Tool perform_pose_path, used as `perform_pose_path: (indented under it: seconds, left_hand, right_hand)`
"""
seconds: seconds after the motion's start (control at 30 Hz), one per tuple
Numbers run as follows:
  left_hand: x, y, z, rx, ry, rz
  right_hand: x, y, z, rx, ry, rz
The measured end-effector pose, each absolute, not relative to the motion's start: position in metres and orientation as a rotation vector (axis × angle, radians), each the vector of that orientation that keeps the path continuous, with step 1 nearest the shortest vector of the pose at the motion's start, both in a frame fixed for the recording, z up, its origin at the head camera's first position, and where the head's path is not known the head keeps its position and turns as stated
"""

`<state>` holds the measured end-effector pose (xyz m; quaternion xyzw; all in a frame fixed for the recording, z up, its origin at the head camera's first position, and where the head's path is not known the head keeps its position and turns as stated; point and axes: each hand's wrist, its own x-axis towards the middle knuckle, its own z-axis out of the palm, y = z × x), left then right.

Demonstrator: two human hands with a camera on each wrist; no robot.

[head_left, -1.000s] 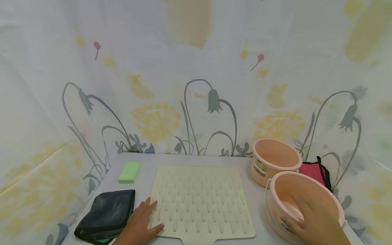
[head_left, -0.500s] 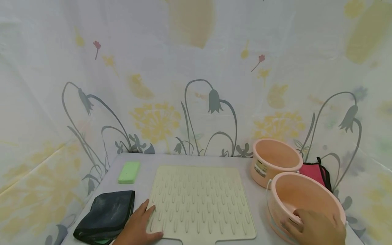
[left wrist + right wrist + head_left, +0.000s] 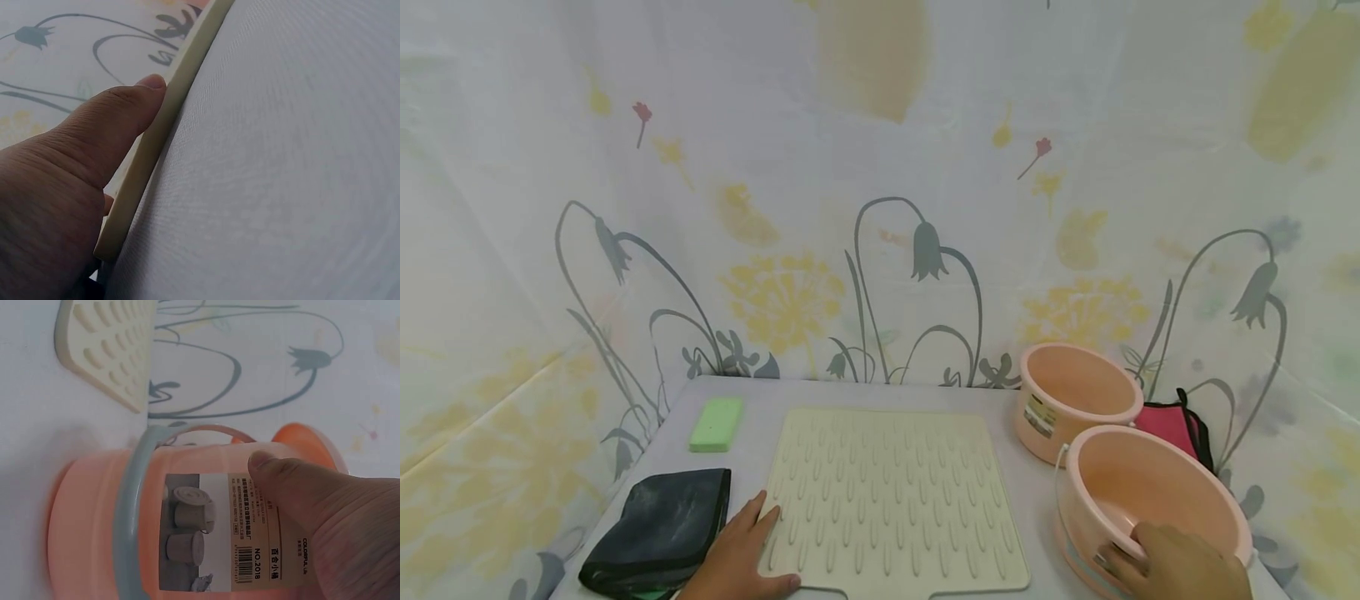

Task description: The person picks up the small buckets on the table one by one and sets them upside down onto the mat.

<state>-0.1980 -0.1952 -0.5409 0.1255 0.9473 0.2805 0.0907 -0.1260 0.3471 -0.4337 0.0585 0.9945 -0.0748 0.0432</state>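
Right hand (image 3: 1180, 568): fingers curled over the near rim of the near bucket (image 3: 1153, 479), thumb flat on the outer wall over a printed paper label (image 3: 250, 537), pinching the wall between them. The grey bail handle (image 3: 128, 512) lies beyond the thumb tip, towards the base.

Handling, as judged: light, stiff thin-walled plastic, smooth and somewhat slippery, not fragile. The rolled rim or the bail offers the best hold.

Left hand (image 3: 741, 558): fingers spread, nothing gripped, resting at the near left corner of the washboard (image 3: 891, 500), thumb along its near edge. Board is a rigid cream slab with rows of raised elongated ribs.

Beyond the right fingers: a matching far bucket (image 3: 1078, 379) and a pink, black-bound fabric item (image 3: 1168, 425). Just left of the left fingers: folded dark fabric (image 3: 658, 525), pliable-looking. Beyond them: a green rectangular block (image 3: 717, 423); sponge or soap cannot be determined.
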Motion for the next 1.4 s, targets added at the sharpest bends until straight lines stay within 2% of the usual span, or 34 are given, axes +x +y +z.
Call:
perform_pose_path:
  seconds: [0.73, 1.1, 1.4]
  left_hand:
    - [-0.198, -0.197, -0.541, 0.378, 2.798, 0.838]
    - [-0.198, -0.199, -0.544, 0.415, 2.807, 0.855]
    - [-0.200, -0.199, -0.544, 0.363, 2.775, 0.849]
  right_hand:
    - [-0.125, 0.346, -0.436, 0.118, 3.126, -0.183]
    - [-0.114, 0.343, -0.446, 0.033, 3.471, -0.117]
    - [-0.119, 0.343, -0.463, -0.429, 3.943, -0.180]
